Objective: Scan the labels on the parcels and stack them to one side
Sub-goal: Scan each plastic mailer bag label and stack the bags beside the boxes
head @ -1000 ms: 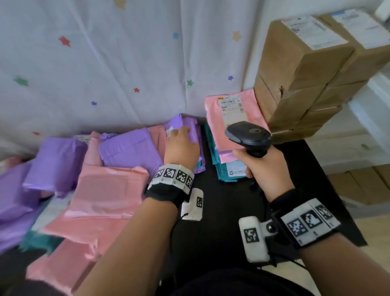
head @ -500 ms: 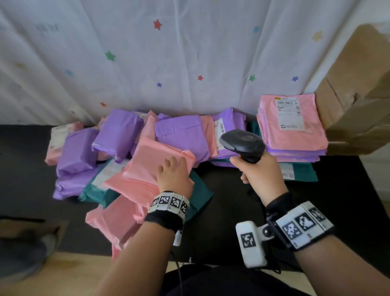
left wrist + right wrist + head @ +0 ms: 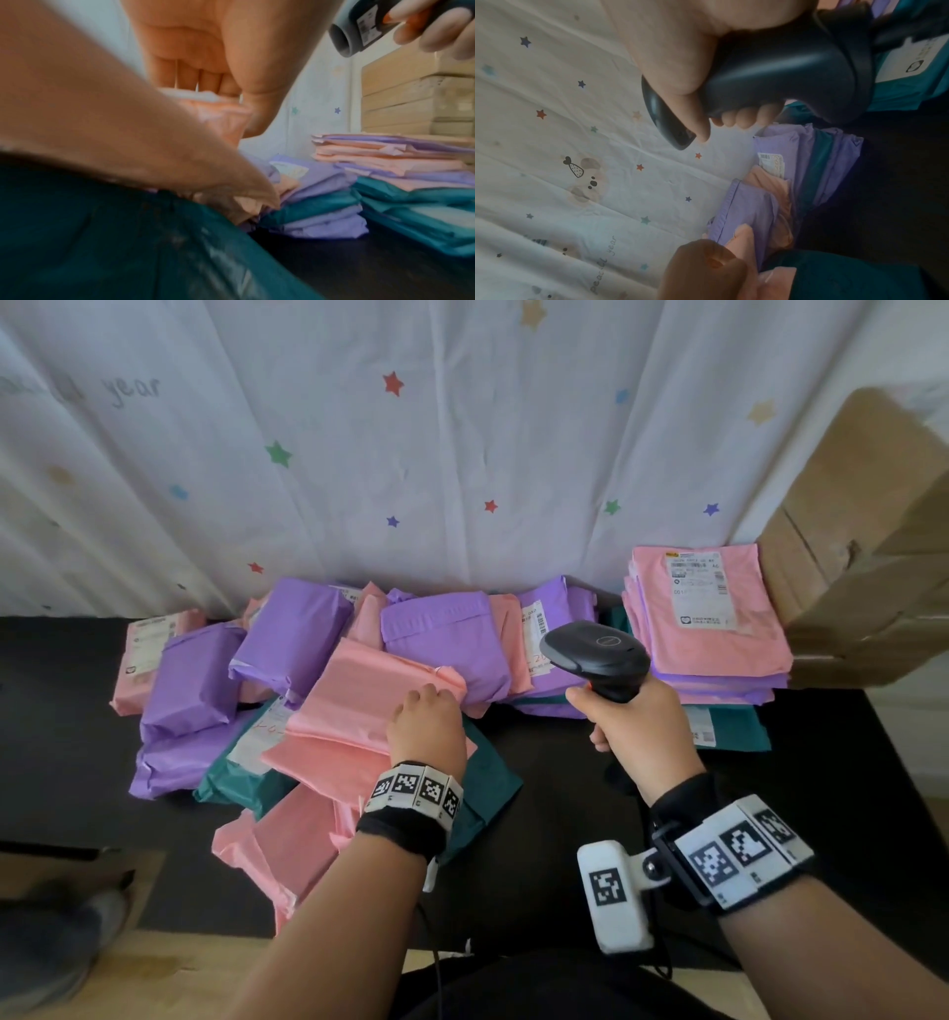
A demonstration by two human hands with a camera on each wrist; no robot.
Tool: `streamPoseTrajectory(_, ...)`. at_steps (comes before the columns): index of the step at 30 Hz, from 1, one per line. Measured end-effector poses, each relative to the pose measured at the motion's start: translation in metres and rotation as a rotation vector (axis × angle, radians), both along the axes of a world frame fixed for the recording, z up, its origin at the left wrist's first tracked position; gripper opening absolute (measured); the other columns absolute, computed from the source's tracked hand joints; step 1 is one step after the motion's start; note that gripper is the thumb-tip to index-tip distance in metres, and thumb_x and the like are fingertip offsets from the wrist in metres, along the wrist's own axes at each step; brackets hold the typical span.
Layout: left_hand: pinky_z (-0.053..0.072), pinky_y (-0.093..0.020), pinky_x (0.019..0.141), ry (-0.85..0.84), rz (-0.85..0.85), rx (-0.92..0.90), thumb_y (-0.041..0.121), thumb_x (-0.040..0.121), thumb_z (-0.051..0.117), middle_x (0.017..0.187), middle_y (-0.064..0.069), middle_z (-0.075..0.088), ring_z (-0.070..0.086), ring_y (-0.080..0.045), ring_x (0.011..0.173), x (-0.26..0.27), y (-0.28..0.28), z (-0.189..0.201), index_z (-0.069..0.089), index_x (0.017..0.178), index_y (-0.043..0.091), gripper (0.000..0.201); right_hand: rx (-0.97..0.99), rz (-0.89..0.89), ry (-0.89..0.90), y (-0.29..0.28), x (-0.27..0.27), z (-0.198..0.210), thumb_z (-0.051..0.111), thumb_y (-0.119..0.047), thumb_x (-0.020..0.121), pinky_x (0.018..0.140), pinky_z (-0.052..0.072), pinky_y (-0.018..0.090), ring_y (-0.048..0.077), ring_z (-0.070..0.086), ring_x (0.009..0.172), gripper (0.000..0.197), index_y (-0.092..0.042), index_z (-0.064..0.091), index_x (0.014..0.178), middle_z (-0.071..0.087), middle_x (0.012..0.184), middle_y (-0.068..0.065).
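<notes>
left fingers (image 3: 197,79) curled over the pink parcel's (image 3: 354,711) far edge, right hand (image 3: 637,737) gripping the scanner (image 3: 595,654) beside it

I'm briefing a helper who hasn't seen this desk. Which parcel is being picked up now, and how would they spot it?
Start at the loose heap of mailers left of the neat stack by the cardboard boxes. On the heap's near side lies a pink parcel, tilted across a teal one. Only this one has the left hand gripping its right edge.

wrists: black cuffs (image 3: 400,832) | checkered marker bands (image 3: 739,855) (white camera units)
</notes>
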State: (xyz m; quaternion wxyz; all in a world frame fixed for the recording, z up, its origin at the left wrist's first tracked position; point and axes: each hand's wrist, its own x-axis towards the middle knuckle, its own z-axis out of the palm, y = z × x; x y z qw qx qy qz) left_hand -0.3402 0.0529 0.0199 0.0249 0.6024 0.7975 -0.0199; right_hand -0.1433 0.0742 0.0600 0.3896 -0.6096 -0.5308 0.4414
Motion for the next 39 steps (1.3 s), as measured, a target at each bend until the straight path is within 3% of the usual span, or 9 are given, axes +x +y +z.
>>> streamPoseTrajectory(7, 0.044, -0.038, 0.08, -0.116, 0.118, 0.312, 0.023, 0.092, 0.045, 0.109, -0.011, 0.059, 0.057, -0.029, 0.1, 0.003, 0.012, 0.069, 0.055, 0.105, 0.005, 0.025, 0.033, -0.012, 0.031, 0.007, -0.001, 0.001, 0.076, -0.016, 0.08, 0.049, 0.052, 0.029, 0.009, 0.054, 0.044, 0.014, -0.008, 0.065, 0.075, 0.06, 0.05, -0.004)
streamPoseTrajectory(13, 0.043, -0.028, 0.074, -0.694, 0.161, 0.585, 0.02, 0.091, 0.051, 0.094, -0.004, 0.064, 0.058, -0.023, 0.086, 0.01, 0.018, 0.128, 0.057, 0.097, 0.011, 0.012, 0.06, -0.028, 0.058, 0.017, 0.002, 0.007, 0.078, -0.012, 0.077, 0.054, 0.049, 0.035, 0.02, 0.054, 0.047, 0.019, -0.001, 0.063, 0.079, 0.059, 0.057, 0.008)
streamPoseTrajectory(17, 0.039, -0.012, 0.056, -1.127, 0.202, 0.607, 0.01, 0.09, 0.052, 0.07, 0.006, 0.056, 0.049, -0.008, 0.063, 0.018, 0.028, 0.134, 0.06, 0.09, 0.011, 0.007, 0.043, -0.12, 0.192, 0.023, 0.011, 0.008, 0.077, -0.015, 0.081, 0.068, 0.059, 0.044, 0.018, 0.066, 0.061, 0.01, -0.014, 0.069, 0.088, 0.07, 0.07, 0.004)
streamPoseTrajectory(20, 0.042, -0.018, 0.08, -1.305, 0.12, 0.578, 0.005, 0.087, 0.058, 0.09, -0.007, 0.065, 0.057, -0.024, 0.086, 0.019, 0.026, 0.127, 0.064, 0.101, 0.004, 0.015, 0.014, -0.218, 0.259, 0.028, 0.024, 0.007, 0.078, -0.026, 0.082, 0.08, 0.058, 0.055, 0.017, 0.069, 0.072, 0.008, -0.022, 0.073, 0.085, 0.073, 0.074, 0.002)
streamPoseTrajectory(23, 0.022, 0.002, 0.079, -1.574, 0.269, 0.461, 0.003, 0.08, 0.066, 0.12, -0.016, 0.063, 0.058, -0.032, 0.109, 0.027, 0.028, 0.128, 0.061, 0.12, 0.001, 0.041, -0.045, -0.239, 0.335, 0.029, 0.038, 0.009, 0.08, -0.03, 0.081, 0.086, 0.058, 0.054, 0.018, 0.072, 0.088, 0.02, -0.021, 0.075, 0.098, 0.077, 0.089, 0.005)
streamPoseTrajectory(26, 0.036, -0.013, 0.083, -1.835, 0.288, 0.335, 0.007, 0.084, 0.063, 0.117, -0.019, 0.064, 0.06, -0.027, 0.103, 0.029, 0.034, 0.109, 0.058, 0.122, -0.002, 0.039, -0.06, -0.248, 0.387, 0.027, 0.049, 0.012, 0.08, -0.021, 0.079, 0.085, 0.058, 0.044, 0.018, 0.073, 0.095, 0.023, -0.024, 0.073, 0.101, 0.077, 0.103, 0.002)
streamPoseTrajectory(29, 0.051, -0.029, 0.071, -1.823, 0.428, 0.351, 0.011, 0.09, 0.055, 0.09, -0.007, 0.065, 0.062, -0.018, 0.078, 0.033, 0.04, 0.094, 0.056, 0.119, -0.003, 0.032, -0.017, -0.286, 0.327, 0.027, 0.056, 0.015, 0.081, -0.018, 0.077, 0.094, 0.053, 0.043, 0.013, 0.07, 0.098, 0.024, -0.025, 0.073, 0.099, 0.077, 0.1, -0.005)
streamPoseTrajectory(33, 0.052, -0.036, 0.073, -1.604, 0.381, 0.205, 0.041, 0.089, 0.059, 0.098, 0.001, 0.064, 0.062, -0.016, 0.084, 0.031, 0.043, 0.076, 0.062, 0.1, 0.025, 0.019, 0.029, -0.313, 0.317, 0.026, 0.058, 0.019, 0.08, -0.012, 0.078, 0.093, 0.054, 0.039, 0.008, 0.071, 0.098, 0.026, -0.028, 0.072, 0.097, 0.077, 0.099, -0.009)
streamPoseTrajectory(39, 0.043, -0.032, 0.095, -1.361, 0.338, 0.342, 0.026, 0.082, 0.073, 0.126, -0.001, 0.051, 0.053, -0.014, 0.104, 0.027, 0.054, 0.068, 0.038, 0.139, 0.014, 0.068, 0.132, -0.137, 0.165, 0.024, 0.068, 0.034, 0.08, -0.003, 0.074, 0.069, 0.056, 0.024, 0.002, 0.069, 0.078, 0.027, -0.026, 0.07, 0.083, 0.075, 0.084, 0.001)
